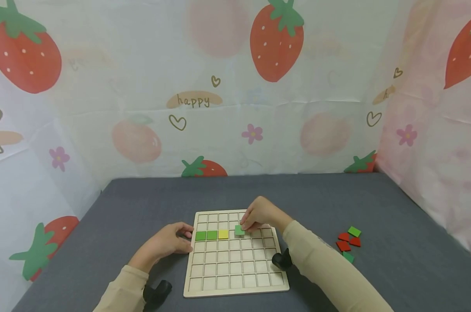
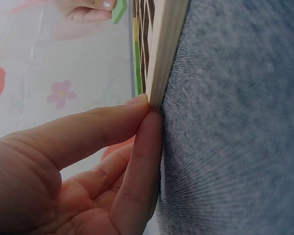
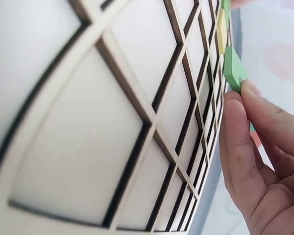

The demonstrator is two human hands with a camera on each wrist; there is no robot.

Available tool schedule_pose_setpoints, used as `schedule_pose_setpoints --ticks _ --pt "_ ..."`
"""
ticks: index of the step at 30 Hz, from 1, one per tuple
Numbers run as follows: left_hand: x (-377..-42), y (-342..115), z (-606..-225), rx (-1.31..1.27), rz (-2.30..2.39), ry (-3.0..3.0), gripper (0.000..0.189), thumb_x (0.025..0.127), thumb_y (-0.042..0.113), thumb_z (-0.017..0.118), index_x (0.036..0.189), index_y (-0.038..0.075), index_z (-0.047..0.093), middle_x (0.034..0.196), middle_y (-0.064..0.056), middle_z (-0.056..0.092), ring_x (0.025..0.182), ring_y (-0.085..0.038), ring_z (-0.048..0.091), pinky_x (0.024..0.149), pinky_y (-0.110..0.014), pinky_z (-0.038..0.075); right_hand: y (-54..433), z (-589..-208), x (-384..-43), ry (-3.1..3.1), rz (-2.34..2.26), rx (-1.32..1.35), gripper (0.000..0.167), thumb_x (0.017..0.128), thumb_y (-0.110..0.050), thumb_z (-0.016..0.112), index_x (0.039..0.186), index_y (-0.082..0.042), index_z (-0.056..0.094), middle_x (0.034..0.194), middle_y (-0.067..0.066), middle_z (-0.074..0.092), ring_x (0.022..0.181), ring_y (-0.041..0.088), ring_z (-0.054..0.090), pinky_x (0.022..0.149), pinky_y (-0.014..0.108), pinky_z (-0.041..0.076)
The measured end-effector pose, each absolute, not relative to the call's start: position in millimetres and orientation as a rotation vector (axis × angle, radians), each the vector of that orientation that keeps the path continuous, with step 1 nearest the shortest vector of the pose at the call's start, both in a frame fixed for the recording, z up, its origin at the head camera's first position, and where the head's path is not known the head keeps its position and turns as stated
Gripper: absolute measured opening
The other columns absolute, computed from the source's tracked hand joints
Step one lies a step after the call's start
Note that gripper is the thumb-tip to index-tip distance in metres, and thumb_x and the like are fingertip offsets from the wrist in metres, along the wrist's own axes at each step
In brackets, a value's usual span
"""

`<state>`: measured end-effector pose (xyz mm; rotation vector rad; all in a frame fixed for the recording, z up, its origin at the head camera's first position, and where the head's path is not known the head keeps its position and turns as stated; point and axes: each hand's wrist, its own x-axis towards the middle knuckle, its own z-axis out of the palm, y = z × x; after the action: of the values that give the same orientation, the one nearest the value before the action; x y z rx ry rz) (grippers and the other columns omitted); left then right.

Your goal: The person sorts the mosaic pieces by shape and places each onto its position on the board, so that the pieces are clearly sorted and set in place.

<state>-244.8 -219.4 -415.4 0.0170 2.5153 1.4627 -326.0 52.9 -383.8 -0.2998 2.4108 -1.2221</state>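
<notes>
A pale wooden grid board (image 1: 235, 284) lies on the table. My left hand (image 1: 161, 240) holds its left edge, thumb and curved fingertips against it; the left wrist view shows the index fingertip (image 2: 141, 101) at the top corner of the rim. Two green tiles (image 1: 206, 235) and a yellow tile (image 1: 223, 234) sit side by side in one row of cells, starting at the left. Just right of the yellow one, my right hand (image 1: 260, 214) pinches a light green tile (image 3: 230, 68) between thumb and fingers, tilted and close over the cells.
Loose red tiles (image 1: 343, 246) and green tiles (image 1: 354, 232) lie in a small cluster on the dark grey table (image 1: 150, 195), right of my right forearm. Printed cloth with strawberries (image 1: 278, 43) hangs behind the table and at both sides.
</notes>
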Motion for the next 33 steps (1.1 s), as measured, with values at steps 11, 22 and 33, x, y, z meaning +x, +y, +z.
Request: schedule_pose_setpoints --ticks 11,22,33 --pt "-246.5 -219.3 -416.7 0.015 1.470 2.506 0.058 0.079 -0.008 0.075 0.132 -0.011 0.051 0.110 -0.017 0.054 0.087 -0.017 0.062 0.074 -0.032 0.056 40.8 -387.4 -324.0 2.383 -1.233 -0.284 0.005 0.077 0.003 0.081 0.080 0.003 0.077 0.073 0.011 0.074 0.058 0.014 0.070 0.063 0.029 0.060" --pt "-245.5 -220.5 -413.8 0.023 1.469 2.500 0.058 0.079 -0.008 0.075 0.132 -0.011 0.051 0.109 -0.016 0.054 0.088 -0.017 0.062 0.074 -0.032 0.056 32.7 -387.9 -322.3 2.422 -1.193 -0.280 0.006 0.075 0.004 0.081 0.076 0.003 0.076 0.073 0.011 0.074 0.059 0.016 0.071 0.062 0.029 0.060" --pt "-245.6 -220.7 -412.9 0.023 1.484 2.476 0.058 0.079 -0.008 0.074 0.133 -0.011 0.051 0.110 -0.017 0.054 0.088 -0.017 0.062 0.075 -0.033 0.056 30.0 -386.2 -317.0 2.497 -1.136 -0.314 0.006 0.075 0.004 0.082 0.075 0.001 0.077 0.074 0.010 0.075 0.060 0.016 0.071 0.062 0.029 0.059"
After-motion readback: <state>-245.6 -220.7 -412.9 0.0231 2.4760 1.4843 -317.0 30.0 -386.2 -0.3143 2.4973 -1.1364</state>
